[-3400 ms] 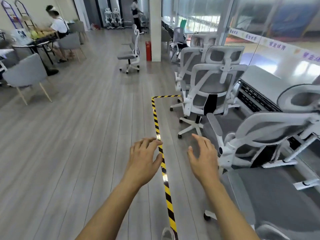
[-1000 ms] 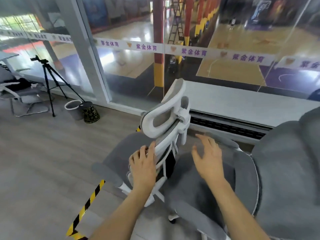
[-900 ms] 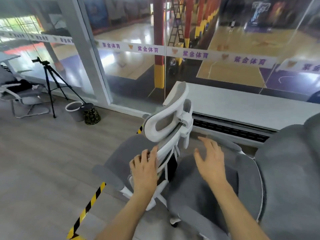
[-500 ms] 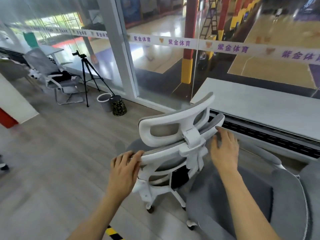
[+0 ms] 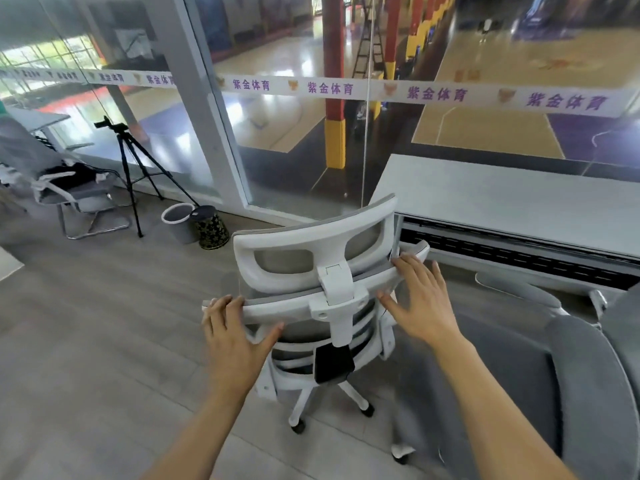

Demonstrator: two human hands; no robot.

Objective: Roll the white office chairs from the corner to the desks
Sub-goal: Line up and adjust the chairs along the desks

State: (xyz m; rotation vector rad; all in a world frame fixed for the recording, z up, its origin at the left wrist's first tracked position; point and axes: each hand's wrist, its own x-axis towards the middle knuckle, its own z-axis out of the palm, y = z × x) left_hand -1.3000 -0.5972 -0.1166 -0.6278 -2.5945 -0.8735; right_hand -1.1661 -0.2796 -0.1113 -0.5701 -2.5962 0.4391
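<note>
Now that the left hand (image 5: 235, 341) clasps the backrest rail (image 5: 287, 305) and the right hand (image 5: 422, 306) rests open-fingered, seemingly just pressing, on its other end, the white office chair (image 5: 337, 289) has swung square-on by the ledge (image 5: 502, 202), ready to roll.

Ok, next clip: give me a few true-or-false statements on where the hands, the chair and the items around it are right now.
Two bins stand near the tripod. True.
The tripod stands to the right of the white chair. False: it is to the left, by the glass wall.
Both hands are on the chair's top bar. True: the left hand grips it, the right hand rests on it.
Nothing is mounted above the top bar. False: a white headrest sits above it.
</note>
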